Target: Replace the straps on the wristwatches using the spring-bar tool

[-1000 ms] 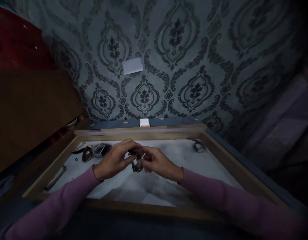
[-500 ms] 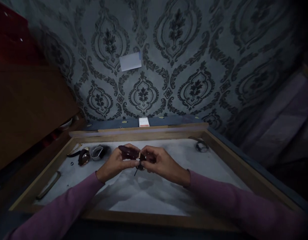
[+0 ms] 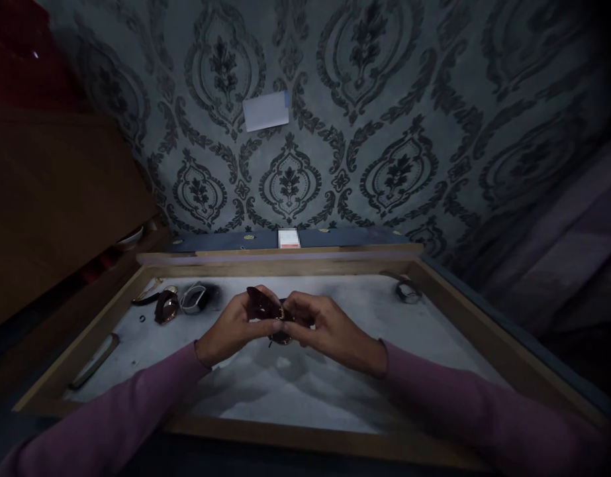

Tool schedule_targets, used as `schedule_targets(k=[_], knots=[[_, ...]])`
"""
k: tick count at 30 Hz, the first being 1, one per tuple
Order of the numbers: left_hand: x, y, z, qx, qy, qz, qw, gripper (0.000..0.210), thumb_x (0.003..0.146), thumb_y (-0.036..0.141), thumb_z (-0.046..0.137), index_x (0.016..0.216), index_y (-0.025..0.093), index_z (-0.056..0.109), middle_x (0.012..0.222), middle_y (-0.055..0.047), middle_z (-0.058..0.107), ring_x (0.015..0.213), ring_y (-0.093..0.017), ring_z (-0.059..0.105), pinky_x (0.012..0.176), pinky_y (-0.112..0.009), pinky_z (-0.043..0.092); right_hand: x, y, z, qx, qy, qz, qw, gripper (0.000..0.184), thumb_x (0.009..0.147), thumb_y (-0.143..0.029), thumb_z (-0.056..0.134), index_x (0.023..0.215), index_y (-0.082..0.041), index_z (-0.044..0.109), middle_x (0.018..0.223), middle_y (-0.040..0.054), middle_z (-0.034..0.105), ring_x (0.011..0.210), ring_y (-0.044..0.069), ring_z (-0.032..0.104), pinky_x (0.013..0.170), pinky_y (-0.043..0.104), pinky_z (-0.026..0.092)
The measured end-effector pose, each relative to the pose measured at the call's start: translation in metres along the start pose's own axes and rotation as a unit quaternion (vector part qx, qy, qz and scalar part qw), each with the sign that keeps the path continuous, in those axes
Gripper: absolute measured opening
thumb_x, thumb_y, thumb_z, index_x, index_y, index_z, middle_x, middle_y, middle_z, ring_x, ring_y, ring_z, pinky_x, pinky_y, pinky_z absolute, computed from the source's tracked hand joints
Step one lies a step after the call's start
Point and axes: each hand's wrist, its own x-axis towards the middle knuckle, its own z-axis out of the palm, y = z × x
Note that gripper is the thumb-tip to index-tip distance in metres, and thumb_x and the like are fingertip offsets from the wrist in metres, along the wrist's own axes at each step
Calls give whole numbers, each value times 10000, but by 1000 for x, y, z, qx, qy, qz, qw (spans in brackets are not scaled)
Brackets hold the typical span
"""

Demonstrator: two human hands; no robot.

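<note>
A: Left hand [image 3: 230,328], quick?
B: Clamped on the dark watch [image 3: 263,305]. Thumb in front, fingers curled behind, reddish-brown strap poking up between.
A: Right hand [image 3: 335,331]?
B: Same watch, other side. Thumb and bent fingers pinched in, a small gap in the curl of the hand. Thumb tips just about meet; can't tell if they touch.
A: Where's the watch, exactly?
B: Between both hands, above the white floor of the tray [image 3: 295,267], about mid-width. Part of a round case shows under the thumbs, gold-coloured bit above them. Fingers hide the rest.
A: Other stuff in the tray?
B: Left side: brown watch [image 3: 165,309], pale-cased watch [image 3: 192,299] just beside it, small dark ring [image 3: 142,318] near them, loose strap [image 3: 95,363] closer to the person, by the left wall. Far right corner: another watch [image 3: 407,291], well apart from the hands.
A: Behind?
B: Small white card [image 3: 288,238] past the far rim, on the blue cloth. Patterned wall [image 3: 399,169] with a pale paper [image 3: 266,111] on it.
</note>
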Motion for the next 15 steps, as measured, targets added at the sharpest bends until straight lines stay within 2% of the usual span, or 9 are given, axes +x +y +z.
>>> schedule_targets(k=[6, 10, 15], knots=[[1, -2, -5, -30, -11, 6, 999, 305, 690, 286, 808, 873, 136, 617, 807, -26, 628, 746, -147, 600, 691, -258, 497, 0, 0, 1, 7, 1, 9, 1000, 157, 812, -300, 630, 760, -179, 545, 588, -36, 548, 502, 101, 496, 474, 214, 367], [1, -3, -10, -88, -37, -7, 995, 299, 697, 267, 797, 913, 128, 644, 832, -42, 646, 775, -161, 596, 722, -274, 474, 1, -1, 0, 72, -2, 44, 996, 235, 781, -362, 680, 777, -181, 531, 609, -29, 568, 498, 94, 495, 460, 204, 388], [3, 1, -11, -123, -47, -41, 990, 250, 657, 277, 797, 797, 105, 682, 731, -39, 630, 700, -142, 541, 680, -254, 415, 0, -2, 2, 81, -12, 41, 996, 213, 792, -341, 665, 776, -185, 520, 596, -49, 522, 496, 89, 483, 464, 200, 396]])
